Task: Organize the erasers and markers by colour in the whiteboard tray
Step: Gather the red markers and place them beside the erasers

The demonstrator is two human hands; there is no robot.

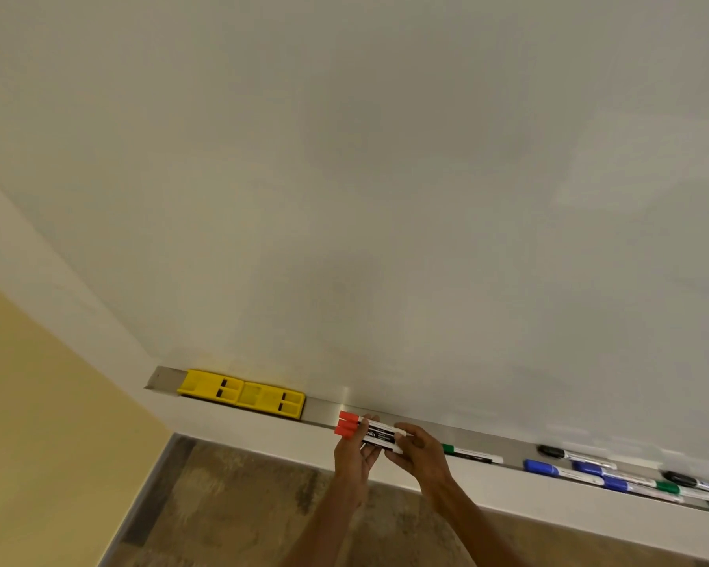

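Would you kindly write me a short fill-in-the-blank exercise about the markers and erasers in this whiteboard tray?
1. Both hands, left hand and right hand, hold a bundle of markers with ____ caps.
2. The two erasers at the tray's left end are ____.
3. The marker lying nearest the right hand has a ____ cap.
4. The number of markers in the held bundle is ____.

Missing words: red; yellow; green; three

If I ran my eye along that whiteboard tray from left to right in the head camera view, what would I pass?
Two yellow erasers side by side → a bundle of three red-capped markers held in both hands → a lone green-capped marker → a mixed group of black, blue and green markers running off the right edge.
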